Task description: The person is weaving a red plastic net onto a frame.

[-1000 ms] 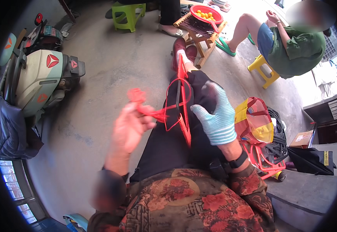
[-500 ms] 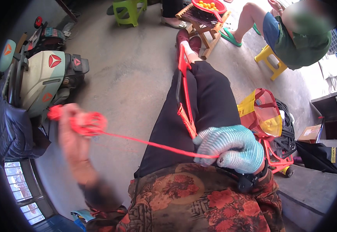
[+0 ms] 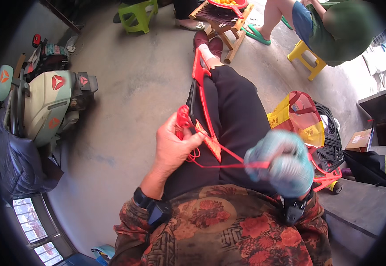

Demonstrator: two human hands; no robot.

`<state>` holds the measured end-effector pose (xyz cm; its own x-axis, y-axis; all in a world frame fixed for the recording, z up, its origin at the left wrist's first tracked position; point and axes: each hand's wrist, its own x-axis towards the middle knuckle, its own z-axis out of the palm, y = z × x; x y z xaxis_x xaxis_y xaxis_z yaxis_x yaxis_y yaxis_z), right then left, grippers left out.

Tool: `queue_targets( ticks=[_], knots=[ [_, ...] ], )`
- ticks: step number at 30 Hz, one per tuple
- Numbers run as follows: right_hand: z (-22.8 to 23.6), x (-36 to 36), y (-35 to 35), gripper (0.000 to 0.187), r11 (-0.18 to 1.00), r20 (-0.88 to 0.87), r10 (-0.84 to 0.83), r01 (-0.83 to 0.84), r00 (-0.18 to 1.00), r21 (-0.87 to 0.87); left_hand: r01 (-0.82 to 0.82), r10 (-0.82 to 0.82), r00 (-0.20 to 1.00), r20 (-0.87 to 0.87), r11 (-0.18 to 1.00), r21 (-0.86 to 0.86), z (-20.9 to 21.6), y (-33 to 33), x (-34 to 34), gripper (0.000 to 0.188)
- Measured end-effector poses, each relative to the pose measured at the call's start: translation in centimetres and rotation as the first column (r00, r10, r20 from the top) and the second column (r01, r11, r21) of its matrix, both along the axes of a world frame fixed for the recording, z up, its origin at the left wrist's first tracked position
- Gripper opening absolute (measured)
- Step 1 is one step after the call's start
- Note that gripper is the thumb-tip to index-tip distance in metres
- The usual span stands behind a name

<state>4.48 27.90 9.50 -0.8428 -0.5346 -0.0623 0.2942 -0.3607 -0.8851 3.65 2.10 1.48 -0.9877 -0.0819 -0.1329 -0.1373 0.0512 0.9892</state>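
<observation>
A red frame with a black bar lies lengthwise along my trousered legs. Red cord is wound closely around its near end. My bare left hand, just left of that end, is closed around a bundle of red cord, with loose loops hanging under the fingers. Two strands run from there to my right hand, which wears a pale blue-and-white knitted glove. Blurred by motion, the gloved hand is closed on the red cord over my right thigh.
To the right stand a yellow-and-red bag, coiled black straps and another red frame. A scooter is on the left. Ahead are a wooden folding stool bearing a red basket, a green stool and a person on a yellow stool.
My left hand has swung in from the far left to the frame with the cord bundle. The gloved right hand has shifted slightly right; the single taut strand is now two.
</observation>
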Motion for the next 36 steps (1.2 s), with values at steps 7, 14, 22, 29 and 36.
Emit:
queue_targets(
  ticks=[7, 14, 22, 29, 36],
  knots=[
    [-2.8, -8.8, -3.3, 0.018, 0.566, -0.672, -0.258, 0.672, 0.694, 0.478, -0.213, 0.243, 0.961, -0.131, 0.955, 0.209, 3.6, -5.2, -0.9, 0.03],
    [-9.5, -6.8, -7.6, 0.017, 0.686, -0.544, 0.067, 0.358, 0.836, 0.633, 0.168, -0.263, 0.959, -0.108, 0.83, -0.531, -0.9, -1.5, -1.6, 0.02],
    [-1.9, -5.5, -4.0, 0.024, 0.918, 0.117, -0.156, 0.187, 0.981, -0.348, 0.378, -0.427, 0.903, -0.046, 0.739, 0.558, 2.5, -3.8, -0.5, 0.039],
    [-0.2, -1.2, -0.3, 0.027, 0.658, -0.305, 0.689, -0.744, 0.658, -0.117, 0.164, -0.299, 0.943, -0.149, 0.025, 0.986, -0.1, -2.2, 3.2, 0.056],
    [-4.2, -2.7, -5.7, 0.042, 0.644, -0.507, 0.084, 0.341, 0.858, 0.685, -0.187, -0.207, 0.936, 0.285, 0.393, 0.9, -2.1, -7.1, 8.7, 0.046]
  ],
)
